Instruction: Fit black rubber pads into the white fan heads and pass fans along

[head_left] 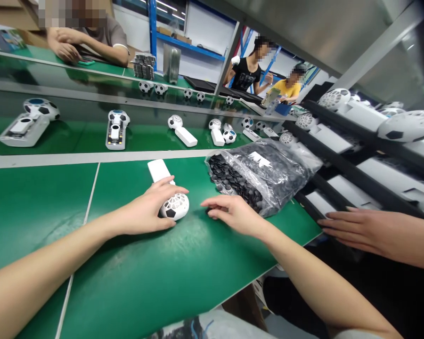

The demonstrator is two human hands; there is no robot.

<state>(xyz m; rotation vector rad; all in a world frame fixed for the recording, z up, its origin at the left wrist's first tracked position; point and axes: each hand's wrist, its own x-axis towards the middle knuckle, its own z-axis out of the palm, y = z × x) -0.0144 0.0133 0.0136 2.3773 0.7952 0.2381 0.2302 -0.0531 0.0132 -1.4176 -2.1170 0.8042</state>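
Note:
My left hand [155, 203] is closed around the ball-shaped head of a white device [175, 206] lying on the green table. The head has an open lattice with a black panel on its side, and the flat white handle [158, 170] extends away from me. Just right of it, my right hand [233, 212] is pinched on a small black piece [208, 211], mostly hidden by the fingers. Behind that hand lies a clear plastic bag [286, 165], its open mouth facing left, with many loose black pieces [233, 181] inside.
Beyond a pale rail, several football-patterned devices [117, 129] sit along a green conveyor [70, 134]. At right, black racks [360, 160] hold more white devices. Another person's hand [378, 235] reaches in at the right, by the racks. Other people [247, 70] are across the line.

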